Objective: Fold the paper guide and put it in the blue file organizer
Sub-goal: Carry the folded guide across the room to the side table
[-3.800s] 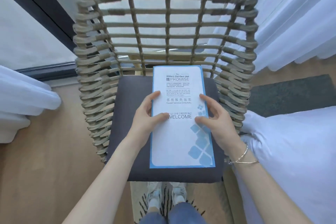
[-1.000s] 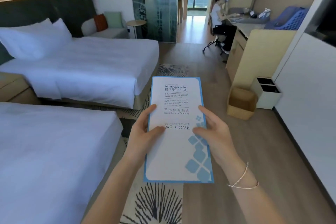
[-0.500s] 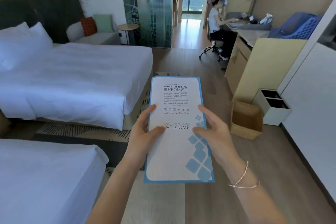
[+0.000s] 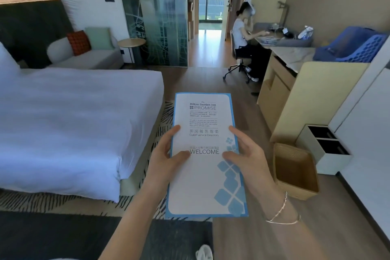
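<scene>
The folded paper guide (image 4: 205, 175), white with a blue border and "WELCOME" printed on it, is held upright in front of me over the floor. My left hand (image 4: 166, 158) grips its left edge, thumb on the front. My right hand (image 4: 245, 154) grips its right edge the same way; a thin bracelet sits on that wrist. The blue file organizer (image 4: 354, 46), a perforated plastic rack, stands on the counter at the upper right, well away from the guide.
A white bed (image 4: 69, 120) fills the left. A wooden counter unit (image 4: 312, 99) runs along the right, with a woven basket (image 4: 295, 171) and a white two-slot bin (image 4: 325, 150) on the floor beside it. A person (image 4: 242, 38) sits at the desk farther back.
The guide left the wicker chair's cushion and is carried in both hands. The view has turned into the room and moved forward along the bed toward the counter; the grip is unchanged.
</scene>
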Available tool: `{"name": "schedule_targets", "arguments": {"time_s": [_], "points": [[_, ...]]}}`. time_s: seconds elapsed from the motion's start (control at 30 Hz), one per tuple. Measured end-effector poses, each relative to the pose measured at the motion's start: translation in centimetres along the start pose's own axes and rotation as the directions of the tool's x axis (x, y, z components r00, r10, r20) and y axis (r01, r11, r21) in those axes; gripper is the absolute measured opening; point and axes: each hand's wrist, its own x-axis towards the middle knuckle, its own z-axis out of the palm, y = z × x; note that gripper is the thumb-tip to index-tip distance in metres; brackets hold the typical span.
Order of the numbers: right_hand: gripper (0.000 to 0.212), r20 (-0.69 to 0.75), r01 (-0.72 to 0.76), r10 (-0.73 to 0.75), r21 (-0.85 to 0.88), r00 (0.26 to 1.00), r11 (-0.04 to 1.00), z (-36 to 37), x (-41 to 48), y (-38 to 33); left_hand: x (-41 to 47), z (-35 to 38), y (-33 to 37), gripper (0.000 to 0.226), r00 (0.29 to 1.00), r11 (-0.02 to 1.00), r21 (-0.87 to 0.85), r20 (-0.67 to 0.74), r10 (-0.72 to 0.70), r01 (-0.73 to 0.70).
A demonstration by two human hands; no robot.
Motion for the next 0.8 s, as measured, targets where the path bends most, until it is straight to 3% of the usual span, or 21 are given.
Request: {"name": "schedule_targets", "arguments": {"time_s": [0.3,0.5,0.8], "points": [[0.065,0.036,0.004,-0.005,0.009,0.999,1.0,1.4,26.1,-2.8,25.3,3.0,1.6,0.06,1.0,1.0,0.006,-0.024,0.013,-0.013],[0.063,0.029,-0.006,0.007,-0.012,1.0,1.0,2.8,41.3,-1.3,40.4,3.5,-0.9,0.061,0.999,1.0,0.01,-0.044,0.001,-0.001],[0.062,-0.036,0.045,-0.045,-0.017,0.998,0.999,7.8,68.1,-0.3,68.7,2.2,-2.7,0.06,0.999,0.999,0.028,0.02,0.034,-0.035]]}}
